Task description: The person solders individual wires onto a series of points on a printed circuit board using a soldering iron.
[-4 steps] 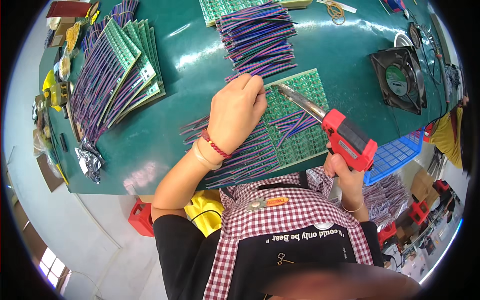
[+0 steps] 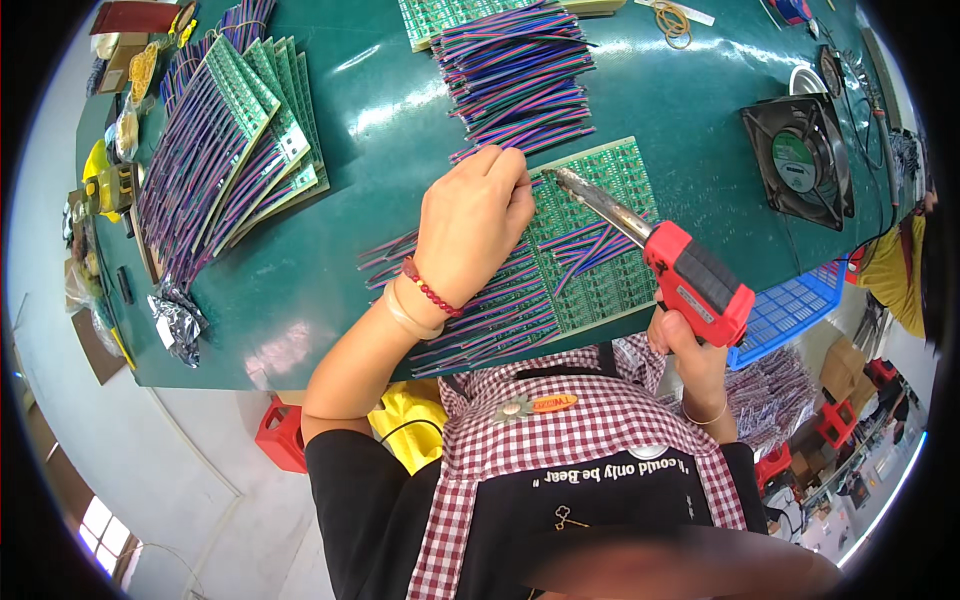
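Observation:
My right hand is wrapped round the grip of a red and black soldering gun. Its metal tip points left and rests at the upper part of a green circuit board panel, close to my left fingertips. My left hand is closed in a pinch over the panel's upper left; the fingers hide what is between them. Rows of thin multicoloured wires stick out from the panel's left part, and a few loose wires lie across its middle.
Beyond the panel is a pile of cut wires. Wired panels are stacked at the left, beside crumpled foil. A black fan stands at the right; a blue basket is below the edge of the green table.

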Tool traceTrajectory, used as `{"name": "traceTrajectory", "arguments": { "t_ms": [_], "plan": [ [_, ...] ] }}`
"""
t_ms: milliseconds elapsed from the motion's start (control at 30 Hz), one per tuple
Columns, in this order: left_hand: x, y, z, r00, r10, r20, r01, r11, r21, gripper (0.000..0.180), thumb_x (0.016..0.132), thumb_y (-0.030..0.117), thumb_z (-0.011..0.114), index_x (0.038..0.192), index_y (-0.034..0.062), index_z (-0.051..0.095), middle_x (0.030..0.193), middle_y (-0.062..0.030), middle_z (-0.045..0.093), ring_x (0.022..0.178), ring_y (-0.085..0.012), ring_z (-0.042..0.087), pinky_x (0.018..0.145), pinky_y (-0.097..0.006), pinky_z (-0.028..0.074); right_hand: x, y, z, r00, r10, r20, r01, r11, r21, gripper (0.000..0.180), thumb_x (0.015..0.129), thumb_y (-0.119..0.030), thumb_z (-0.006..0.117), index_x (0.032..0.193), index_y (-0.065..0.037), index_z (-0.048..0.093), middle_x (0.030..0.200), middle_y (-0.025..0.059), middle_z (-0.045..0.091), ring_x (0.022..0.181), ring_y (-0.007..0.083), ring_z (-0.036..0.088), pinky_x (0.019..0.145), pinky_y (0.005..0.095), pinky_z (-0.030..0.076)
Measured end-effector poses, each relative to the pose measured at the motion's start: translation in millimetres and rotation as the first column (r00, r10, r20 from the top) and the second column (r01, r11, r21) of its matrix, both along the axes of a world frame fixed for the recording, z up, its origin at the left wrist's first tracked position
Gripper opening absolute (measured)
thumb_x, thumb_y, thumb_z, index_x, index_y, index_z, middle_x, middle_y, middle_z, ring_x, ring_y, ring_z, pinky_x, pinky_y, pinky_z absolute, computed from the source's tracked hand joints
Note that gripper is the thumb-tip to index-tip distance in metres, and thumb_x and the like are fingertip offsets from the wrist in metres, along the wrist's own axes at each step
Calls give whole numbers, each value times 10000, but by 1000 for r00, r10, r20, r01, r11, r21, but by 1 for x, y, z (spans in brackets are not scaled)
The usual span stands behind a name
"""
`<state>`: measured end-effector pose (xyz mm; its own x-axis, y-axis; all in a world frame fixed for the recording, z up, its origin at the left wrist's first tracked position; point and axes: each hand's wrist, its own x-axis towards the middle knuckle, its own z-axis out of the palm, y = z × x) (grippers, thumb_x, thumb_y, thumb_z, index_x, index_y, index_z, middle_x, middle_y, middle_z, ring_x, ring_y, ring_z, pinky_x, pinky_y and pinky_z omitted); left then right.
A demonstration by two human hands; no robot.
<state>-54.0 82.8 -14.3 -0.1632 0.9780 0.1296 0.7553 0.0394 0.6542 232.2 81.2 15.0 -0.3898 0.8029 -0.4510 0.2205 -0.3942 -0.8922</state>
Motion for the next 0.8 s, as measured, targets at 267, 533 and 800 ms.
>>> {"name": "traceTrajectory", "arguments": {
  "t_ms": [267,533,800],
  "plan": [
    [5,-4,3,1000,-2,-3,2,1000,0,111,742,17,657,777,37,554,754,-111,603,674,-306,608,585,-382,485,5,-4,8,995,66,80,-70,997,39,318,850,-87,728,1145,-8,637,1015,37,654,890,126,604,779,296,499],
    [6,-4,2,1000,6,-8,-6,1000,1,114,741,17,657,782,36,552,763,-115,608,693,-319,616,602,-394,493,9,-5,11,997,65,41,-66,997,27,298,858,-89,719,1132,-10,633,966,29,651,856,124,602,754,296,500],
    [8,-5,3,1000,5,-5,-5,1000,-12,105,751,21,651,795,32,555,766,-121,608,708,-324,618,618,-399,495,13,-9,9,995,73,72,-75,997,28,302,859,-79,716,1142,-12,635,971,30,649,850,115,595,751,287,498]
  ]
}}
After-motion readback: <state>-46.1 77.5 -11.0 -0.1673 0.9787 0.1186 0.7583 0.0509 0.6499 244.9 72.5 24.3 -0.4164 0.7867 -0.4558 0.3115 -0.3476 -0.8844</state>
